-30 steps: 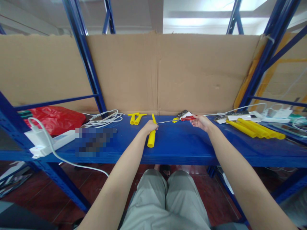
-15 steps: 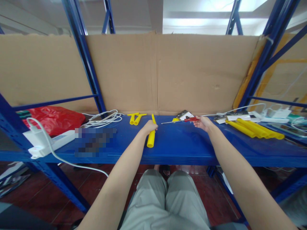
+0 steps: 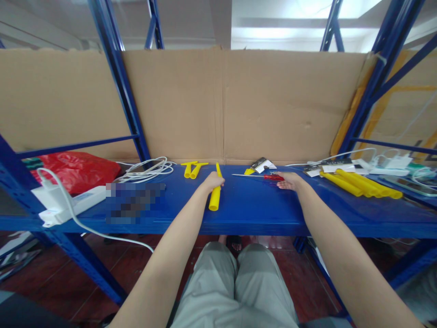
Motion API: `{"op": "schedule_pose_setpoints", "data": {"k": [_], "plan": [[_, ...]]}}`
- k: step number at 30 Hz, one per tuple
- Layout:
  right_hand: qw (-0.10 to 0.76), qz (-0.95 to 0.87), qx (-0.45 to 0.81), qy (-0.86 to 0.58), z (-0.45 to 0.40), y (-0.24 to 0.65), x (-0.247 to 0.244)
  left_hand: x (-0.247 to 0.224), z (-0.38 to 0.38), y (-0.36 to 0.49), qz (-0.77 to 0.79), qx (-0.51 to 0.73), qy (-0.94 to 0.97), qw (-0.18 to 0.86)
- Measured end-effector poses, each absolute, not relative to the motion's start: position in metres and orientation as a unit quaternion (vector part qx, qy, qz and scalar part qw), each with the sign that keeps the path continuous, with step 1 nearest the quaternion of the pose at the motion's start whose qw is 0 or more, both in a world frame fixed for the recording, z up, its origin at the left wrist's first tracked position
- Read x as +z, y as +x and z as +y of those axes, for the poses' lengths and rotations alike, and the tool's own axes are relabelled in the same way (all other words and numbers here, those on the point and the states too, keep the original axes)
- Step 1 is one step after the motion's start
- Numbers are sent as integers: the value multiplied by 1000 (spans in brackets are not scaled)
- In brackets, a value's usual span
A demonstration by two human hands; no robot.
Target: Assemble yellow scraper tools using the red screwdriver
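Observation:
My left hand (image 3: 214, 181) is closed around a yellow tube-shaped tool (image 3: 215, 200), its round end pointing toward me. To the right lies a screwdriver with a red handle (image 3: 272, 177), its long metal shaft pointing left. My right hand (image 3: 289, 181) is at the handle's right end, fingers apart, with the handle resting on the blue shelf (image 3: 252, 205). Behind the screwdriver are a black and white card (image 3: 262, 165) and a small yellow piece (image 3: 249, 171).
Two yellow T-shaped pieces (image 3: 194, 170) lie at the back left. Several yellow tubes (image 3: 362, 184) are on the right. At the left are a white power strip (image 3: 78, 203), coiled white cable (image 3: 150, 170) and a red bag (image 3: 78, 171). Cardboard (image 3: 273, 105) stands behind.
The screwdriver has come down onto the shelf, slightly nearer to me, and my right hand has loosened from its handle. My left hand has stayed in place.

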State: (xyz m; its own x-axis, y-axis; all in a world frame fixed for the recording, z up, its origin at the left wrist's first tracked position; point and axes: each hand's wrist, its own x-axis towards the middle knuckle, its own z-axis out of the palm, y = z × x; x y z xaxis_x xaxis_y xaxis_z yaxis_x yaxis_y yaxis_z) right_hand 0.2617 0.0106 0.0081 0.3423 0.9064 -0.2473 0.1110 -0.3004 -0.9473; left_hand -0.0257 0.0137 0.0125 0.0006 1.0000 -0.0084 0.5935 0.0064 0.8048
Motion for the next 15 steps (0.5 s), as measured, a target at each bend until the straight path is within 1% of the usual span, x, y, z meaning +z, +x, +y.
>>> {"op": "schedule_pose_setpoints", "data": {"k": [8,15], "plan": [[449,-370,412,-701,8,262,9,13,12,-26,626,321,630,329],[452,-365,360,-730,14,266,5,13,11,-25,615,333,628,340]]}}
